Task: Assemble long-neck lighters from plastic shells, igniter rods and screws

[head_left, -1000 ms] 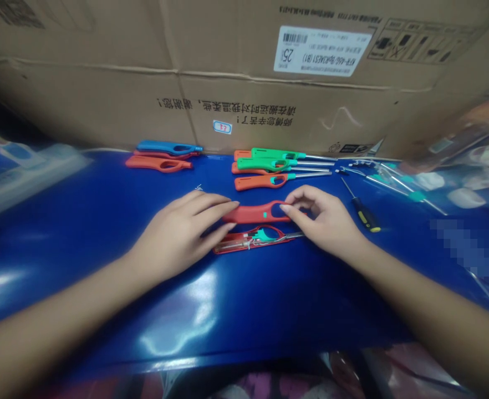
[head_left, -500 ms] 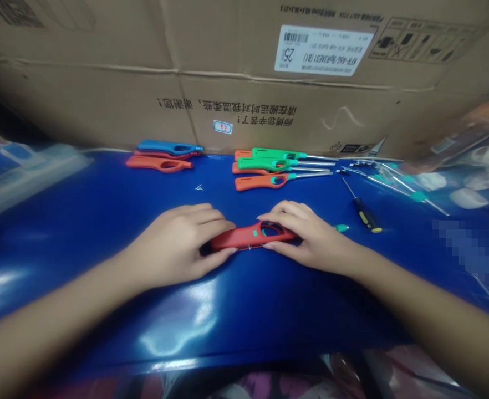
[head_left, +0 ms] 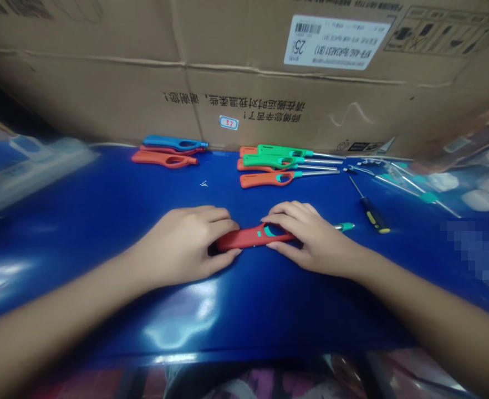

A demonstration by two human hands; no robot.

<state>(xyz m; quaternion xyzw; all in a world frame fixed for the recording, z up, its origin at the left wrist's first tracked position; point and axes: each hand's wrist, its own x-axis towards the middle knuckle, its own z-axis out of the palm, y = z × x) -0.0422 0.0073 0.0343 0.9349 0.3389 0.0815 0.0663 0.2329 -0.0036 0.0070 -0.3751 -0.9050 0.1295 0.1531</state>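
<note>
Red lighter point(head_left: 244, 238) held at both ends on the blue bench point(head_left: 269, 316)

The left hand point(head_left: 198, 235) grips the blunt end of the red lighter, fingers behind and thumb in front; the right hand point(head_left: 305, 235) holds it likewise around the trigger loop. A green tip point(head_left: 347, 226) shows beyond the right hand.

Behind them stands a carton point(head_left: 115, 105), its print upside down. The white label point(head_left: 340, 54) carries a barcode, a large "25" and what reads as "KFR-46G/BpR3AES1 (B1)"; its smaller lines are too blurred. Below it run two Chinese lines: "师傅您辛苦了!" and "请在搬运时对我温柔些,谢谢您!" A small blue-bordered sticker point(head_left: 228, 122) bears red handwriting, perhaps "33".

Against the carton's foot lie blue, red and orange handles point(head_left: 148, 159), and to their right orange and green lighters point(head_left: 261, 179) with metal tubes. A black-and-yellow screwdriver point(head_left: 369, 211) lies beyond the right hand.
</note>
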